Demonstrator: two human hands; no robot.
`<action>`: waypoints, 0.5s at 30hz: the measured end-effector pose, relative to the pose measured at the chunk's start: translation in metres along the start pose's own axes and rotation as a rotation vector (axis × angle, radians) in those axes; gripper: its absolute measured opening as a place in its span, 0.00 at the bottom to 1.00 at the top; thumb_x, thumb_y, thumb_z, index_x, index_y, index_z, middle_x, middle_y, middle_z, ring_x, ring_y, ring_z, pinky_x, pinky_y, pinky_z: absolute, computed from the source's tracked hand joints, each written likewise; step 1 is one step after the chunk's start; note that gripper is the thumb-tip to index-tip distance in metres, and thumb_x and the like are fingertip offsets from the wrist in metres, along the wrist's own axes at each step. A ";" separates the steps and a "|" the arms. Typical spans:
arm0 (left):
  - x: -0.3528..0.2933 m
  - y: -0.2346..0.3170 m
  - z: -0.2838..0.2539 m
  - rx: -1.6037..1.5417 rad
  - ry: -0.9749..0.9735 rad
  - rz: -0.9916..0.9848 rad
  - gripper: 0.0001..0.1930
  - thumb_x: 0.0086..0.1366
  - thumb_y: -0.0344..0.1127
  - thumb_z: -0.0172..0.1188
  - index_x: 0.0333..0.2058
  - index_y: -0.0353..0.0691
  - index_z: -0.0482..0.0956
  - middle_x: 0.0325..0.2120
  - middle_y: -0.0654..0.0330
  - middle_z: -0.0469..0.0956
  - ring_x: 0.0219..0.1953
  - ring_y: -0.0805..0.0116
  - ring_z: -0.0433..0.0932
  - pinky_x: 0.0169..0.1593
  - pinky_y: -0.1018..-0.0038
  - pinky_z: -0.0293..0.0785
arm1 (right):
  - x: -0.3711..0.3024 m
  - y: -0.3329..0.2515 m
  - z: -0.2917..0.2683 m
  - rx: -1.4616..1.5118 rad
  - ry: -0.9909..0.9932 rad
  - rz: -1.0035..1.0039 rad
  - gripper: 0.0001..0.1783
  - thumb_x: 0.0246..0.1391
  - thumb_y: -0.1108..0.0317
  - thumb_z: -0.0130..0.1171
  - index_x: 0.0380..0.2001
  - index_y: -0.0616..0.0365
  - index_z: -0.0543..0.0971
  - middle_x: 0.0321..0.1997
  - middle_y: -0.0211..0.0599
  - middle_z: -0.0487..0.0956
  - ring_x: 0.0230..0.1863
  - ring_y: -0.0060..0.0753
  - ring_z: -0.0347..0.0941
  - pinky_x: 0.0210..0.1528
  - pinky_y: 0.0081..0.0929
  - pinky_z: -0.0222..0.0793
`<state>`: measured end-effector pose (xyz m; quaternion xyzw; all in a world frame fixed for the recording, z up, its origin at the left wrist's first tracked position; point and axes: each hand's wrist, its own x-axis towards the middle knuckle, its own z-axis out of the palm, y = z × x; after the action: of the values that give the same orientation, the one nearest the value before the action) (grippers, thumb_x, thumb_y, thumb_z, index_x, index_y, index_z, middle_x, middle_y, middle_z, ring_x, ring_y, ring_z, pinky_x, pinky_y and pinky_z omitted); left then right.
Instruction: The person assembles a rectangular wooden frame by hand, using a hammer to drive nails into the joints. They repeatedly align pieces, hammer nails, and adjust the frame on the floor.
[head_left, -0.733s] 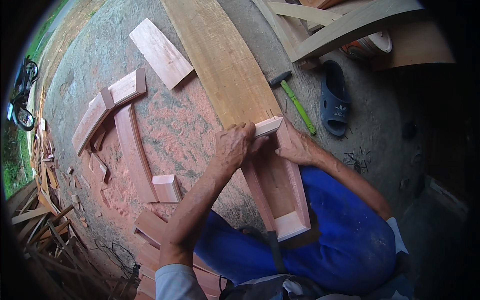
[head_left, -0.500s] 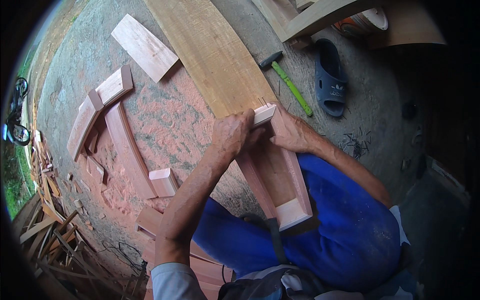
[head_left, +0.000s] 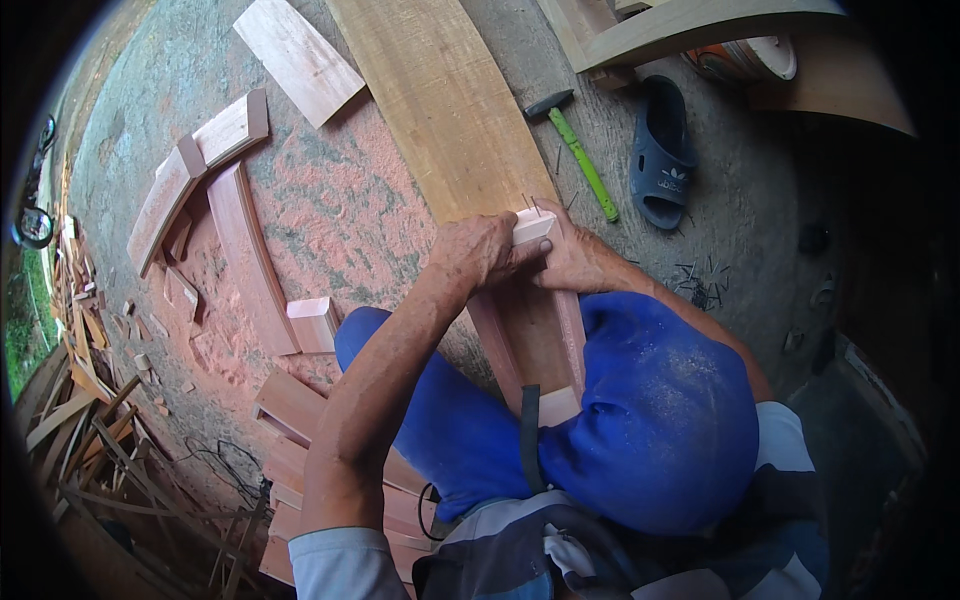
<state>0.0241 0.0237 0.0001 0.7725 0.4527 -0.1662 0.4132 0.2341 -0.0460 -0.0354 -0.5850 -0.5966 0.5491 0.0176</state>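
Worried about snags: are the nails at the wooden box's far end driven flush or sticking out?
Sticking out: the nails show bare shafts rising above the end board of the wooden box.

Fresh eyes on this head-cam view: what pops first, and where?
Probably the bright blue trousers, filling the lower centre, with a tapered wooden frame between the legs, its far end gripped by the left hand and right hand. Next, the lime-green-handled hammer on the concrete floor, right of the long plank. Then the pink sawdust spread left of that plank.
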 end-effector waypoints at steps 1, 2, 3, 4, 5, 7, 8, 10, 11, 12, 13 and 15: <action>0.001 0.001 0.000 -0.014 -0.016 -0.009 0.40 0.63 0.77 0.55 0.48 0.42 0.81 0.36 0.44 0.87 0.42 0.43 0.87 0.44 0.51 0.82 | 0.000 0.002 0.000 -0.015 0.002 0.021 0.67 0.39 0.54 0.72 0.78 0.51 0.44 0.55 0.67 0.78 0.54 0.69 0.79 0.60 0.52 0.75; 0.002 0.001 -0.003 -0.011 -0.038 -0.003 0.41 0.62 0.79 0.56 0.49 0.43 0.81 0.37 0.45 0.87 0.43 0.43 0.87 0.45 0.51 0.82 | 0.001 0.003 0.001 -0.028 0.004 0.040 0.67 0.39 0.53 0.73 0.78 0.49 0.44 0.56 0.67 0.78 0.55 0.69 0.79 0.61 0.53 0.74; 0.003 0.002 -0.006 -0.009 -0.060 0.004 0.42 0.60 0.80 0.57 0.50 0.43 0.81 0.38 0.46 0.87 0.44 0.43 0.86 0.46 0.51 0.82 | 0.002 0.004 0.001 -0.038 0.000 0.051 0.68 0.39 0.52 0.73 0.78 0.48 0.43 0.57 0.66 0.78 0.56 0.70 0.78 0.62 0.54 0.73; 0.003 0.002 -0.009 -0.006 -0.081 0.010 0.43 0.59 0.81 0.57 0.51 0.44 0.81 0.39 0.47 0.87 0.46 0.44 0.86 0.47 0.51 0.82 | 0.001 0.004 0.001 -0.047 -0.008 0.062 0.69 0.39 0.50 0.74 0.78 0.47 0.43 0.58 0.66 0.78 0.56 0.70 0.77 0.63 0.55 0.72; 0.001 0.003 -0.011 -0.005 -0.093 0.004 0.44 0.57 0.82 0.58 0.51 0.44 0.81 0.40 0.47 0.87 0.46 0.44 0.86 0.48 0.51 0.82 | -0.001 0.005 0.002 -0.053 -0.023 0.066 0.69 0.39 0.50 0.75 0.78 0.46 0.43 0.58 0.65 0.77 0.57 0.71 0.77 0.64 0.56 0.71; -0.001 0.003 -0.013 0.000 -0.112 -0.001 0.46 0.54 0.83 0.59 0.51 0.44 0.81 0.41 0.48 0.87 0.47 0.45 0.86 0.48 0.52 0.82 | 0.001 0.003 0.001 -0.069 -0.040 0.073 0.70 0.39 0.48 0.76 0.78 0.46 0.42 0.59 0.65 0.77 0.59 0.71 0.75 0.66 0.57 0.68; -0.003 0.007 -0.013 0.012 -0.122 -0.014 0.47 0.53 0.84 0.60 0.50 0.43 0.81 0.43 0.48 0.87 0.47 0.46 0.86 0.49 0.52 0.82 | 0.000 0.002 0.002 -0.078 -0.054 0.081 0.71 0.39 0.48 0.76 0.78 0.46 0.41 0.60 0.65 0.77 0.60 0.71 0.75 0.67 0.57 0.68; 0.000 0.006 -0.019 -0.006 -0.136 -0.025 0.48 0.53 0.84 0.59 0.50 0.41 0.81 0.42 0.47 0.87 0.47 0.46 0.86 0.49 0.52 0.82 | 0.002 0.001 0.001 -0.063 -0.075 0.069 0.72 0.38 0.47 0.77 0.78 0.48 0.41 0.61 0.64 0.76 0.62 0.71 0.74 0.67 0.58 0.67; 0.000 0.009 -0.021 -0.021 -0.145 -0.027 0.49 0.52 0.85 0.59 0.50 0.41 0.81 0.41 0.46 0.87 0.47 0.46 0.86 0.49 0.52 0.82 | 0.000 0.002 -0.002 -0.023 -0.074 0.049 0.72 0.38 0.47 0.78 0.78 0.48 0.41 0.62 0.64 0.76 0.62 0.70 0.74 0.67 0.58 0.67; 0.003 0.009 -0.019 -0.009 -0.150 -0.058 0.50 0.52 0.86 0.58 0.48 0.39 0.81 0.40 0.44 0.86 0.46 0.45 0.86 0.49 0.53 0.82 | -0.001 0.003 -0.003 0.017 -0.074 0.030 0.73 0.38 0.47 0.78 0.78 0.49 0.41 0.62 0.63 0.75 0.63 0.70 0.73 0.67 0.58 0.67; 0.002 0.010 -0.016 -0.014 -0.152 -0.060 0.50 0.52 0.86 0.58 0.48 0.39 0.81 0.40 0.44 0.86 0.46 0.45 0.86 0.49 0.52 0.82 | -0.003 0.004 -0.005 0.057 -0.074 0.011 0.73 0.38 0.47 0.78 0.78 0.49 0.41 0.62 0.63 0.75 0.63 0.69 0.73 0.67 0.58 0.67; 0.002 0.010 -0.015 -0.011 -0.147 -0.064 0.50 0.52 0.86 0.57 0.47 0.39 0.82 0.39 0.43 0.86 0.46 0.45 0.87 0.49 0.52 0.82 | -0.003 -0.002 -0.008 -0.005 -0.070 0.022 0.72 0.39 0.48 0.79 0.77 0.51 0.41 0.63 0.62 0.75 0.64 0.68 0.73 0.69 0.55 0.67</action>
<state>0.0315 0.0343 0.0128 0.7411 0.4465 -0.2328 0.4440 0.2390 -0.0422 -0.0288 -0.5719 -0.5919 0.5678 -0.0109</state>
